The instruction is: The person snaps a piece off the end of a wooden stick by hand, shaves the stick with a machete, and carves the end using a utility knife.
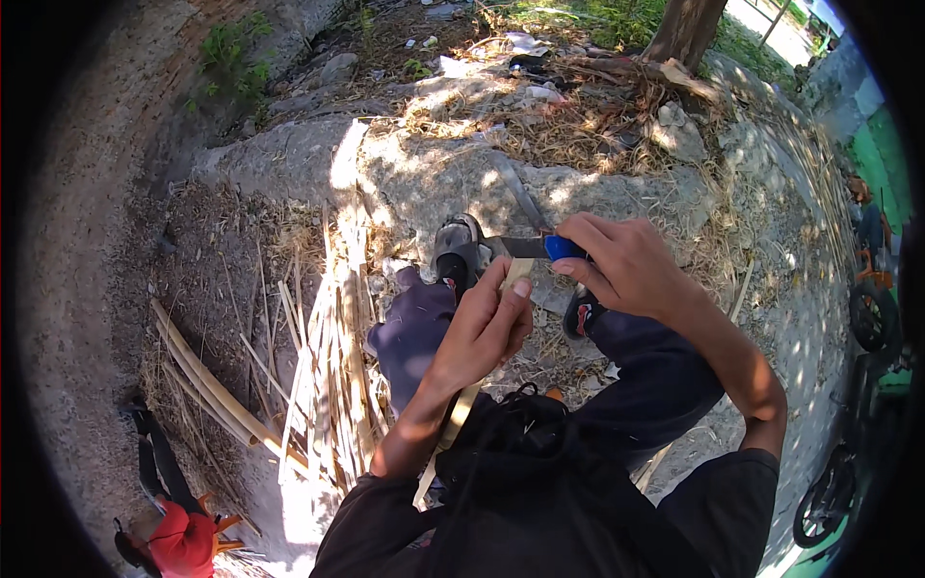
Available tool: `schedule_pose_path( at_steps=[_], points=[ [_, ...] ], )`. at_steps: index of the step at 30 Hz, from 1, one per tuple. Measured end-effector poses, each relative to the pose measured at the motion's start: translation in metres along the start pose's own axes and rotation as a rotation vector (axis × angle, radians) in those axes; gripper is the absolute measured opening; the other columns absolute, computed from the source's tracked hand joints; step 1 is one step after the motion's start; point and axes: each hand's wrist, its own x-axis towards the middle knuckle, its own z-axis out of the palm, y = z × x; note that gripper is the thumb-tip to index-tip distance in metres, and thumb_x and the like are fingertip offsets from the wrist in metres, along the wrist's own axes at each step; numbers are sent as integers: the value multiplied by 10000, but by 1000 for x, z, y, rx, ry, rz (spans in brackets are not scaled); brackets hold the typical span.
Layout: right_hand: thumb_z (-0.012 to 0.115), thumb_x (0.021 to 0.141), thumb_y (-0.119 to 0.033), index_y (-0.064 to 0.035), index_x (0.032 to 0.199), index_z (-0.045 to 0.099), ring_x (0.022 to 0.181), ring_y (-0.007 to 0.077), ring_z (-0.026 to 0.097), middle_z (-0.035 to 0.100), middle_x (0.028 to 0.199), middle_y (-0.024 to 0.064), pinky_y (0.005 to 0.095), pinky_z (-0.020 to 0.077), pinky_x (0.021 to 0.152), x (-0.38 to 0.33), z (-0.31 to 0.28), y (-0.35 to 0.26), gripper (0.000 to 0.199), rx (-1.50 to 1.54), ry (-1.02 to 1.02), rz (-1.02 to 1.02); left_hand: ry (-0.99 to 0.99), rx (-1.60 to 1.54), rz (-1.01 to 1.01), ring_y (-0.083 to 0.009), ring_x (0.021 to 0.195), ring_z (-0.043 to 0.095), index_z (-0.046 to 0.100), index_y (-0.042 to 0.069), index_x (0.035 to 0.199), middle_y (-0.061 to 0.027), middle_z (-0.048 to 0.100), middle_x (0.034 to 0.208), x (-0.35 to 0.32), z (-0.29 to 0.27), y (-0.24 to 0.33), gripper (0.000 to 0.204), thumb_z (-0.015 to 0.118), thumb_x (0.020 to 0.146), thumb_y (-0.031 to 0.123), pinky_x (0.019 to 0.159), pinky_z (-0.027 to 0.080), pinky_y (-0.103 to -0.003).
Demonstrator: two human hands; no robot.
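My left hand (pixel 484 326) is closed around a pale, flat bamboo strip (pixel 457 420). One end of the strip sticks up past the thumb, and the rest runs down beside my body. In my right hand (pixel 631 265) is a knife with a blue handle (pixel 565 249), gripped between thumb and fingers. Its dark blade (pixel 517 248) points left, at the upper end of the strip; whether the edge touches it I cannot tell. A grey, narrow, flat piece (pixel 523 199) slants up beyond the blade, its kind unclear.
Many split bamboo strips (pixel 332 385) lie to my left, with thicker bamboo pieces (pixel 217 385) beyond them. My shoe (pixel 459 241) rests near a low stone ledge (pixel 424 173). A person in red (pixel 183 539) is at lower left. Wheeled vehicles (pixel 867 313) stand far right.
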Motion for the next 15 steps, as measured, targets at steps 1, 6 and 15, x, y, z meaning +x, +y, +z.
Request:
schedule_pose_path(
  at_steps=[1, 6, 15],
  points=[
    [673, 1012, -338, -53, 1118, 602, 718, 337, 693, 691, 910, 133, 436, 500, 590, -3, 6, 3, 312, 27, 34, -5, -2, -4, -3, -49, 522, 373, 487, 53, 1086, 33, 451, 676, 1, 0, -1, 259, 442, 1158, 297, 480, 296, -244],
    [680, 1006, -357, -60, 1130, 602, 658, 309, 687, 682, 876, 104, 414, 504, 556, -9, 11, 7, 331, -52, 40, -84, -17, -51, 23, -30, 583, 391, 505, 58, 1113, 45, 451, 709, 2, -4, -6, 222, 448, 1155, 268, 518, 313, -227],
    [709, 983, -359, -77, 1130, 612, 597, 274, 677, 657, 797, 55, 382, 500, 515, -6, 26, 5, 332, -104, 92, -119, 27, 37, 160, -44, 742, 445, 540, 0, 1307, 29, 534, 813, 0, -1, -3, 270, 593, 1093, 157, 622, 372, -250]
  ],
)
